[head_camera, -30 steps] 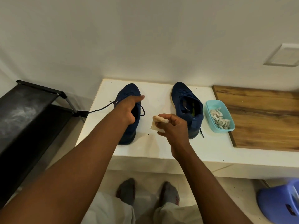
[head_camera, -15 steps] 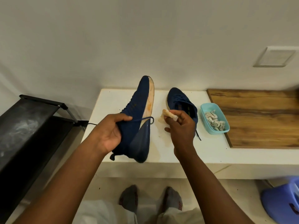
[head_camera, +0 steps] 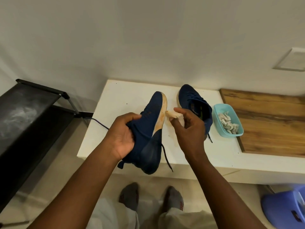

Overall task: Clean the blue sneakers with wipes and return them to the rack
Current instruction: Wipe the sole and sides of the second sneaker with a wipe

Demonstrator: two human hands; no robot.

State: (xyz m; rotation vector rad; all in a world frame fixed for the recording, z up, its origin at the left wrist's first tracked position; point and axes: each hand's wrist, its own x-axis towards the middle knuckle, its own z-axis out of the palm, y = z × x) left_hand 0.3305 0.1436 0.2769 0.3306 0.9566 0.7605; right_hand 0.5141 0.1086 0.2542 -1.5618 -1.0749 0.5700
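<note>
My left hand (head_camera: 123,136) grips a blue sneaker (head_camera: 148,129) by its collar and holds it lifted and turned on its side above the white ledge (head_camera: 125,96), its stained pale sole facing right. My right hand (head_camera: 188,129) pinches a crumpled wipe (head_camera: 173,115) next to that sole edge. The second blue sneaker (head_camera: 193,101) stands upright on the ledge behind my right hand, partly hidden by it. A loose lace hangs from the held shoe.
A light blue tub (head_camera: 237,129) of crumpled wipes sits on the ledge right of the shoes, beside a wooden board (head_camera: 270,123). A black shoe rack (head_camera: 24,116) stands at the left. A purple stool (head_camera: 283,209) is on the floor at lower right, near my socked feet.
My left hand has lifted the left sneaker off the ledge and turned it sole-right. My right hand has brought the wipe up to the sole edge.
</note>
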